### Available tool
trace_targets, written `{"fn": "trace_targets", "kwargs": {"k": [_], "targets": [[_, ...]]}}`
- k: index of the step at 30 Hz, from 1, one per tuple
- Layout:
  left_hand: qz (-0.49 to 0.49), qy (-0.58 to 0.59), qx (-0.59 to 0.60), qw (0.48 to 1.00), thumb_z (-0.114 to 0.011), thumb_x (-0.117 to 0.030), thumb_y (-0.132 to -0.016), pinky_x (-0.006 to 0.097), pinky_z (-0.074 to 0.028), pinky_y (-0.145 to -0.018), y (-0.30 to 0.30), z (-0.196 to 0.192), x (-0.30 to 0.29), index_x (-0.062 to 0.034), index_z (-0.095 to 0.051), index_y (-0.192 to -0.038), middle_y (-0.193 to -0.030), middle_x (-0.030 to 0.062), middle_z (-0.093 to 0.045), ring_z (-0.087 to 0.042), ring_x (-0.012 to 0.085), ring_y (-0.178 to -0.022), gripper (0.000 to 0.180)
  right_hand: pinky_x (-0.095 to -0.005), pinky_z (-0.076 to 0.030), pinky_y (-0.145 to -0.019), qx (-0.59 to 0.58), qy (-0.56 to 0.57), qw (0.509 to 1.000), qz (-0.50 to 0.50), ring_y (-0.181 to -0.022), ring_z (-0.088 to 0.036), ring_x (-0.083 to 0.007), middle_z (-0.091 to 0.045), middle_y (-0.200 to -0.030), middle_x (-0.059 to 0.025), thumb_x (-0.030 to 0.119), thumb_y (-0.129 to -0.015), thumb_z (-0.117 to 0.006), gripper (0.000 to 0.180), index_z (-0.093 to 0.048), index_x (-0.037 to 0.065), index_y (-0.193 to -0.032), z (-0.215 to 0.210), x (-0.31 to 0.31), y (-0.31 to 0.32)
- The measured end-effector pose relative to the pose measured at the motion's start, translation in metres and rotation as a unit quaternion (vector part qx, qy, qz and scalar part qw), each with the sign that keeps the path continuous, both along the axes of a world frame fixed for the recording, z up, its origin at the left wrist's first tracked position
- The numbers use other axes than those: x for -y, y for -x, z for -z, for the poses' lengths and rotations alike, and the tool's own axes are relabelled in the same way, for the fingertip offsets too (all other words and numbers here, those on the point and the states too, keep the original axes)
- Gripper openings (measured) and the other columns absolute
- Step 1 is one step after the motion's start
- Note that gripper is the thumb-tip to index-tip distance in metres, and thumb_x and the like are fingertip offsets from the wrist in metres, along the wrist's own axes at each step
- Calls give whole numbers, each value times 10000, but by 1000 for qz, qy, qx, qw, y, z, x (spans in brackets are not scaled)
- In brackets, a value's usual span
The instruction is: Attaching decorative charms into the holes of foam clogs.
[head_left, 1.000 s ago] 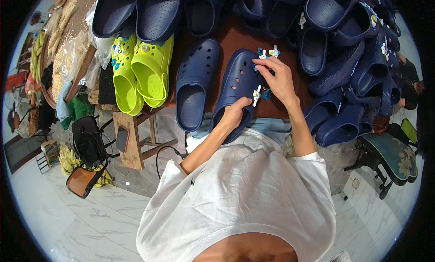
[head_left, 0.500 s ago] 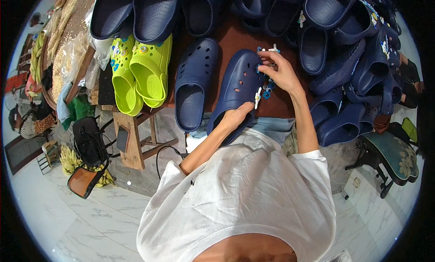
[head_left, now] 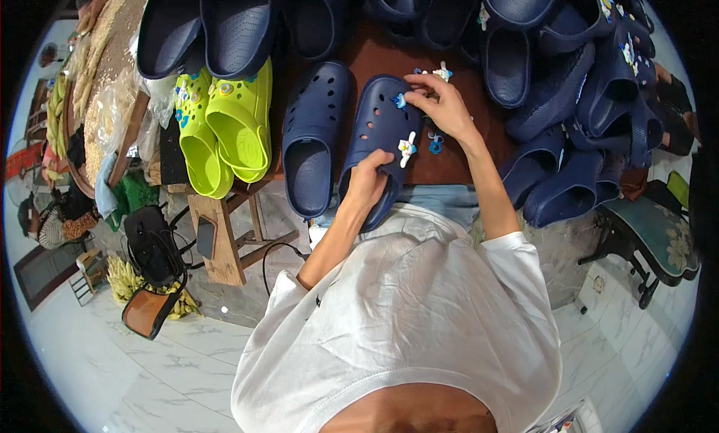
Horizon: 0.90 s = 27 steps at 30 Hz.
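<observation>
A person's left hand (head_left: 365, 182) holds a navy clog (head_left: 374, 137) at its foot opening, thumb on top, the other fingers mostly hidden. The clog lies between the two hands, toe pointing away. The right hand (head_left: 448, 107) is at its far right edge, thumb and forefinger narrowed beside a blue charm (head_left: 400, 101); whether they grip it, I cannot tell. A white charm (head_left: 407, 148) sits just right of the left thumb.

If the blue charm is not firmly seated, which the view does not settle, it may drop when the fingers part. A hard push could twist the clog if the left hold is slack, and the right hand might brush loose charms (head_left: 435, 145) off the brown tabletop (head_left: 460, 167).

Counted: two hands; one held clog; one matching clog (head_left: 318, 104) left of the left hand; two lime clogs (head_left: 232, 96) farther left; two charms on the held clog; at least two loose charms near the right hand; beyond both hands and rightward, many more navy clogs (head_left: 550, 92), overlapping too much to number
</observation>
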<state>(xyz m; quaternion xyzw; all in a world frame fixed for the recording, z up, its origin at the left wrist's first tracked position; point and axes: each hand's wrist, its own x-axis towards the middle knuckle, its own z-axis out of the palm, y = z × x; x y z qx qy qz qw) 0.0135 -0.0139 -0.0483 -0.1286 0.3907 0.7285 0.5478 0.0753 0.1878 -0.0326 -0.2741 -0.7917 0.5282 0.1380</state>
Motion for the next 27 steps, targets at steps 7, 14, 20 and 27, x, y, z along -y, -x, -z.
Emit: {"fn": "trace_targets", "kwargs": {"k": [7,14,20,27], "targets": [[-57,-14,40,997,-574,4,-766,375,-475,-904,6,-15,-2,38,-548,-1080,-1047,112,-605,-599,240,-981,317,-288,-512,-725,4,-67,985,160,-815,-647,-193,-624,-918,-107,60,-896,-563,161,-635,36,-1038,-12,-3,-49],[-88,-26,59,994,-575,-36,-801,384,-448,-963,9,-25,-8,19,-516,-1142,-1098,112,-588,-573,245,-1060,350,-364,-483,-712,106,-167,975,101,-800,-613,-280,-594,-887,-114,19,-816,-604,166,-632,53,-976,-11,17,-93],[-107,-12,67,992,-581,-145,-829,413,-424,-992,8,-33,-8,-6,-501,-1198,-1183,123,-575,-560,262,-1098,402,-409,-458,-762,71,-230,970,26,-901,-578,-314,-585,-936,-94,72,-777,-670,189,-636,76,-963,-7,26,-83],[-148,-62,97,982,-531,-269,-866,431,-379,-1036,6,-41,-6,-9,-488,-1237,-1267,141,-545,-521,282,-1172,455,-399,-461,-741,66,-258,963,45,-863,-587,-321,-583,-910,-105,118,-838,-629,149,-631,68,-979,2,28,-78]]}}
